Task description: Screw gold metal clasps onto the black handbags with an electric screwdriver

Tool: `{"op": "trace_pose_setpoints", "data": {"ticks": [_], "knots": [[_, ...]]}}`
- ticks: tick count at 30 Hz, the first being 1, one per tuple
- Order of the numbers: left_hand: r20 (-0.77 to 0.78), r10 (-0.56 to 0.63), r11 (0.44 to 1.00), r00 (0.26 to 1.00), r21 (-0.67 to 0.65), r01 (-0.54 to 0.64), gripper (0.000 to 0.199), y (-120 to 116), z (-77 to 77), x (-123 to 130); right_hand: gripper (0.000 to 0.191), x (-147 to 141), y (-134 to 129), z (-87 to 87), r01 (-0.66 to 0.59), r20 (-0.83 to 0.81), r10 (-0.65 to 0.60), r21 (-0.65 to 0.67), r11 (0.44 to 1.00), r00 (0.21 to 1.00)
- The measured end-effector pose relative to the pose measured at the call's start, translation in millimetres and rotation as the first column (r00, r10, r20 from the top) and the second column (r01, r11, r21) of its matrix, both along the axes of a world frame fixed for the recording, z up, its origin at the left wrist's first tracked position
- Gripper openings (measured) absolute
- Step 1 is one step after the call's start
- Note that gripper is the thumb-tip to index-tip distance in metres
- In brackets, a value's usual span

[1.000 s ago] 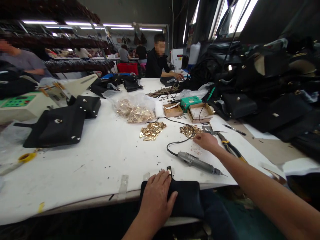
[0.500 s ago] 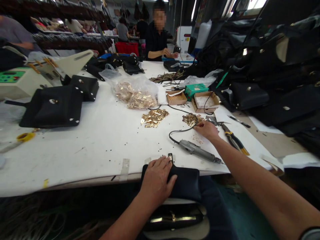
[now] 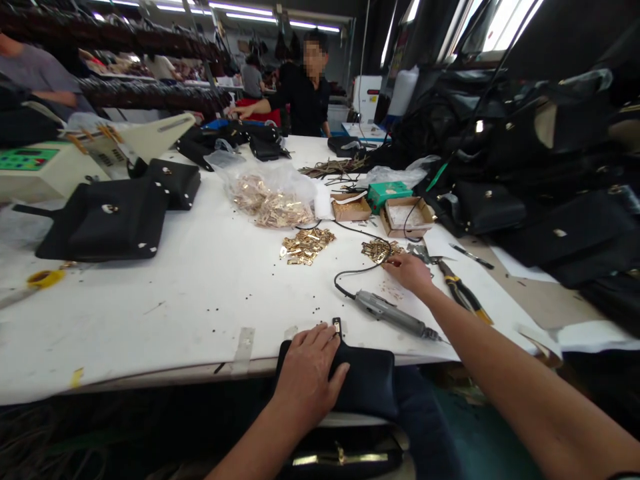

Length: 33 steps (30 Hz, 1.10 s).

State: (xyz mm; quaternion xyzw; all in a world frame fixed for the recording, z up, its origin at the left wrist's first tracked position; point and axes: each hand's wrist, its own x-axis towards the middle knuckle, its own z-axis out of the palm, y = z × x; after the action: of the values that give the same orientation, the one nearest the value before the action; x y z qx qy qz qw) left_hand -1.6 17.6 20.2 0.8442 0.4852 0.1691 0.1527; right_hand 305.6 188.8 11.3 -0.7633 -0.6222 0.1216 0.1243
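Observation:
My left hand point(image 3: 313, 370) lies flat, fingers stretched out, on a dark leather bag point(image 3: 370, 373) at the table's front edge. A narrow strap tab point(image 3: 337, 326) with a gold metal piece on it sticks out past my fingertips. My right hand point(image 3: 410, 272) reaches to the near side of a small pile of gold metal plates point(image 3: 375, 250), its fingers drawn together; whatever is between them is hidden. Below that hand lies a grey electric screwdriver point(image 3: 393, 312) with a black cord. Under the bag, a gold zipper point(image 3: 340, 459) shows in a dark opening.
Another pile of gold plates point(image 3: 307, 246) lies left of centre, before a clear plastic bag point(image 3: 273, 197) of such pieces. Yellow-black pliers point(image 3: 465, 290), small cardboard boxes point(image 3: 407, 217) and a green box point(image 3: 387, 195) are on the right. Black bags flank the table; a co-worker point(image 3: 307, 100) stands opposite.
The view has tilted slightly upward. My hands keep nearly the same places, the right one still at the small pile. The co-worker opposite has stretched an arm out to the left.

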Motion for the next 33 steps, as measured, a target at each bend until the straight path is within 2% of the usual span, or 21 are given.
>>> {"op": "trace_pose_setpoints", "data": {"ticks": [3,6,10,12,15,16,18,21,23,33], "knots": [[-0.002,0.007,1.0,1.0,-0.001,-0.007,0.036,0.3,-1.0,0.1,0.027,5.9,-3.8,3.5,-0.049,-0.046,0.052,0.062,0.997,0.998],[0.001,0.003,1.0,1.0,0.006,-0.003,0.036,0.5,-1.8,0.1,0.029,12.2,-8.7,12.2,-0.036,-0.129,0.051,0.112,0.993,0.99],[0.004,-0.007,1.0,1.0,0.011,0.007,0.036,0.9,-2.9,-1.0,0.034,4.9,-29.3,33.3,-0.023,-0.305,0.041,0.063,0.998,0.951],[-0.003,-0.012,1.0,1.0,0.006,0.012,0.036,0.8,-2.1,-1.5,0.035,-10.7,-47.2,45.3,-0.045,-0.445,0.048,0.017,0.999,0.894],[-0.017,-0.026,1.0,1.0,-0.001,0.026,0.034,0.3,1.2,-1.4,0.033,-45.0,-75.2,56.5,-0.105,-0.652,0.054,-0.04,0.994,0.757],[-0.022,-0.034,0.999,0.999,-0.004,0.034,0.033,0.3,2.4,-1.2,0.032,-57.4,-82.9,57.1,-0.138,-0.686,0.061,-0.058,0.989,0.725],[-0.035,-0.047,0.999,0.998,-0.01,0.046,0.032,0.7,4.5,-0.5,0.029,-80.9,-95.0,53.2,-0.228,-0.689,0.101,-0.094,0.969,0.717],[-0.059,-0.053,0.998,0.997,-0.02,0.052,0.03,1.3,6.4,0.5,0.024,-107.9,-105.5,41.1,-0.349,-0.628,0.184,-0.149,0.925,0.756],[-0.07,-0.052,0.998,0.996,-0.023,0.051,0.028,1.3,7.5,0.7,0.024,-118.0,-108.5,34.4,-0.384,-0.588,0.217,-0.175,0.907,0.779],[-0.086,-0.076,0.997,0.993,0.0,0.076,0.028,3.9,3.5,-1.9,0.024,-120.7,-103.4,20.0,-0.408,-0.577,0.186,-0.284,0.868,0.795]]}}
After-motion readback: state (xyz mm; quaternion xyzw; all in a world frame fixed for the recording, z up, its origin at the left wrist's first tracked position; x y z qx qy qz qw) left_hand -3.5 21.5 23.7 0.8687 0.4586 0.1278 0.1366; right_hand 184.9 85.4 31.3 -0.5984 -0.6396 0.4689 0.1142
